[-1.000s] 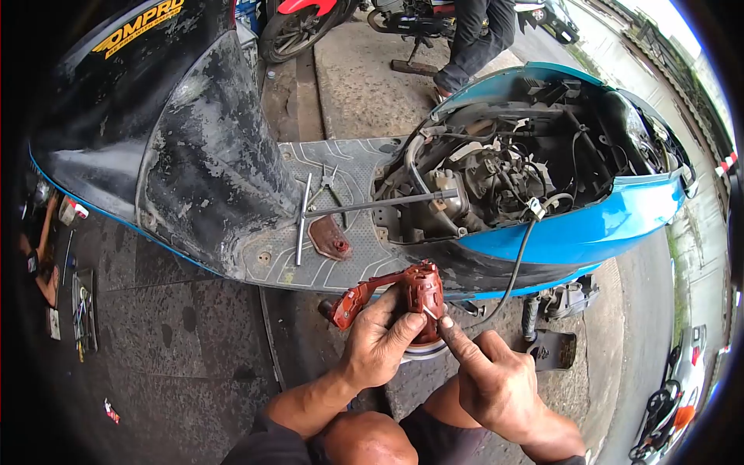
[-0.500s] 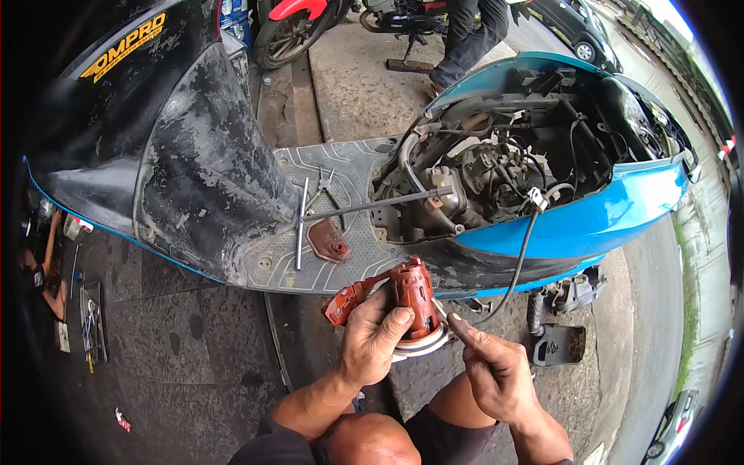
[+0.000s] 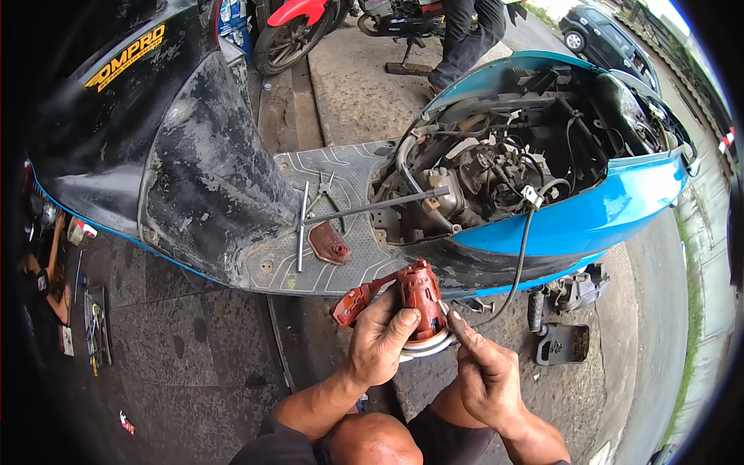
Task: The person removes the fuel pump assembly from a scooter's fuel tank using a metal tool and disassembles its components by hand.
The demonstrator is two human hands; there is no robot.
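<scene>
My left hand (image 3: 380, 345) is closed around a reddish-brown plastic fuel pump unit (image 3: 418, 288). Its slotted body points up and away from me, and a pale round flange (image 3: 425, 348) sits at its lower end. A reddish-brown side piece (image 3: 355, 302) sticks out to the left, past my fingers. My right hand (image 3: 490, 376) has its index finger stretched toward the right side of the pump, just above the flange; the other fingers are curled. Nothing shows in that hand, and whether the fingertip touches the pump is unclear.
A blue scooter (image 3: 542, 225) with its engine bay exposed stands before me. Its footboard (image 3: 360, 167) bears a T-handle wrench (image 3: 372, 206), pliers (image 3: 324, 194) and a reddish-brown part (image 3: 328, 244). A hose (image 3: 519, 271) hangs down the side. Another person's hands (image 3: 59, 302) are at far left.
The pump and both hands appear slightly lower and farther right in view. My right index finger stays beside the pump. A dark car in the background has shifted.
</scene>
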